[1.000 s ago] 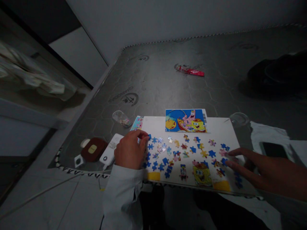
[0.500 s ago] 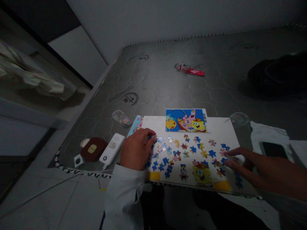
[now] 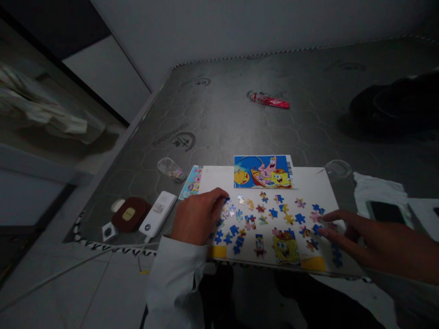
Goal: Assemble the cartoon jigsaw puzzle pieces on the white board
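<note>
Head view
Board: white puzzle board [image 3: 308,187], long axis 9–3 o'clock, lying at 6 o'clock in view.
Pieces: jigsaw pieces [image 3: 250,224] scattered across board, pointing every way.
Left hand [image 3: 199,218]: curled narrow on pieces at board's 9 o'clock; grip cannot tell.
Right hand [image 3: 356,237]: fingers spread wide, tips at pieces, board's 3 o'clock; nothing held.
Nearby: picture card [image 3: 262,172] at board's 12 o'clock; white power bank [image 3: 157,214] at 9 o'clock.

wall: plain white [image 3: 240,27] | bed: bare grey hex-quilted mattress [image 3: 219,114], corded edge | left side: dark-framed white panel [image 3: 103,77], crumpled pale cloth [image 3: 44,107] | floor: pale tiles [image 3: 68,288], white cable [image 3: 51,269] | light: dim
</note>
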`<act>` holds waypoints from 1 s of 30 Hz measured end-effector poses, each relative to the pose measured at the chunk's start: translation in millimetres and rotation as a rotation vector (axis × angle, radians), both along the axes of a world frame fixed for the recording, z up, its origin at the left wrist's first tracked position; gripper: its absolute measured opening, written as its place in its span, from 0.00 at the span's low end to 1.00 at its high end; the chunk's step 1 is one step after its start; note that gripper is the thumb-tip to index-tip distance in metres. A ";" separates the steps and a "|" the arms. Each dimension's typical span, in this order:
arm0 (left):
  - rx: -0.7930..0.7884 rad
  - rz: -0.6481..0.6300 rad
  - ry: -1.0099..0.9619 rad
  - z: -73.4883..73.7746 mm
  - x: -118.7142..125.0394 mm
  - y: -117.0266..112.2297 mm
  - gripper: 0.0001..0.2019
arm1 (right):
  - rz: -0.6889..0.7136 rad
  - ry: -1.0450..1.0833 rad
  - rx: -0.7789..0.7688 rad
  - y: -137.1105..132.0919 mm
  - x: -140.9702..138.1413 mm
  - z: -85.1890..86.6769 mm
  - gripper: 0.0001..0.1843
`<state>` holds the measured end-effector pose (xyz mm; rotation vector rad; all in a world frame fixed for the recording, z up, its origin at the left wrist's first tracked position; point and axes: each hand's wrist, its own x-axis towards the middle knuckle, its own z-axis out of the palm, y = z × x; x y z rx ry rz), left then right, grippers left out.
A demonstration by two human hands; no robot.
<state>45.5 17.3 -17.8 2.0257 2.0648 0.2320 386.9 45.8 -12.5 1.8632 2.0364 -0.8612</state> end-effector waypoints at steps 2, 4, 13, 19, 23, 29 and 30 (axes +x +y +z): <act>0.005 -0.008 0.009 0.3 0.9 -0.2 0.09 | 0.008 0.009 0.008 0.0 -0.6 1.8 0.39; -0.007 -0.013 0.005 1.4 2.0 -0.5 0.09 | 0.021 0.010 0.017 -0.2 -2.0 4.1 0.38; -0.076 -0.054 -0.027 2.6 4.9 -0.1 0.12 | 0.034 0.021 0.074 -1.8 -0.5 3.7 0.34; -0.075 -0.053 -0.025 3.1 4.7 0.0 0.13 | 0.018 0.005 0.018 -1.8 -2.2 8.4 0.35; -0.036 -0.059 -0.037 4.4 3.6 -1.1 0.13 | 0.050 0.040 0.047 -2.9 -0.3 7.7 0.34; -0.015 -0.067 -0.017 6.4 4.0 -1.4 0.13 | 0.066 0.030 0.078 -3.1 -0.4 7.3 0.34; -0.017 -0.067 -0.011 6.1 4.3 -1.5 0.12 | 0.063 0.016 0.068 -3.1 -1.5 8.0 0.34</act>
